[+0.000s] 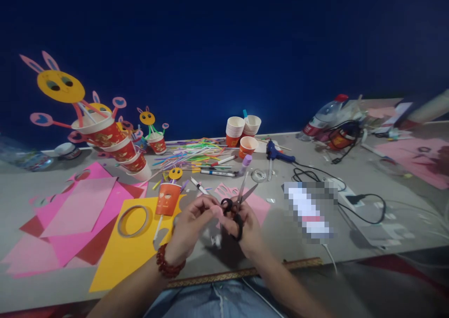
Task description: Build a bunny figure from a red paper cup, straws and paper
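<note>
My left hand pinches a small pink paper piece between thumb and fingers, in front of my body. Black-handled scissors are in my right hand, blades apart and pointing up and away from me. The fingers of both hands nearly meet around the pink piece. Beneath and behind the scissors lies a pink paper sheet with shapes cut out of it. An orange paper cup with a small yellow paper face stands left of my left hand, with a straw below it.
Yellow paper, a tape roll and pink sheets lie left. Stacked cup figures rise behind them. Colourful straws, cups and a blue glue gun sit at the back. A blurred device, cables and a bottle are right.
</note>
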A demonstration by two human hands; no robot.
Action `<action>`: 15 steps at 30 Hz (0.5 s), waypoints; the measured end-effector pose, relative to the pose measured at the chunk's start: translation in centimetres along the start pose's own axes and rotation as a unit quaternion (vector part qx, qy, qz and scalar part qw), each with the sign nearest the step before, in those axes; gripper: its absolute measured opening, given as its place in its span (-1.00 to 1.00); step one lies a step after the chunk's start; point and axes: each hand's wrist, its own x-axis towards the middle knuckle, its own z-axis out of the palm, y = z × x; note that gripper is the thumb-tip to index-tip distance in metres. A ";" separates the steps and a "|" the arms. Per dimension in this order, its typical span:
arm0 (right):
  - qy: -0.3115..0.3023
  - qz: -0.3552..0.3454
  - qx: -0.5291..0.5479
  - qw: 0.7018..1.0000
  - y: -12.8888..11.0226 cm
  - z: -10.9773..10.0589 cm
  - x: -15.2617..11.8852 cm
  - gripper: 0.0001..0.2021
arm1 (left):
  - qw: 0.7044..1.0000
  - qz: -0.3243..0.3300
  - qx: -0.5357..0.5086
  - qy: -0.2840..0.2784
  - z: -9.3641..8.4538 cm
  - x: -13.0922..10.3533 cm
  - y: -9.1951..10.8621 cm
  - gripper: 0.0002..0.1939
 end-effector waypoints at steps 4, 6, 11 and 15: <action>0.029 -0.019 0.030 0.999 0.6 1.1 0.2 -0.62 | 0.999 0.016 -0.046 0.024 0.4 -0.4 -1.1 -0.85; 0.029 -0.019 0.029 0.999 0.5 1.0 0.3 -0.63 | 0.998 0.015 -0.057 0.020 0.4 -0.6 -1.3 -0.85; -0.006 0.016 0.009 1.000 -0.2 0.3 0.6 -0.64 | 0.999 -0.018 -0.045 -0.016 -0.6 -0.4 -1.2 -0.83; -0.047 0.039 0.002 0.998 -1.1 0.1 1.1 -0.65 | 0.996 -0.034 0.027 -0.083 -1.5 0.3 -0.4 -0.79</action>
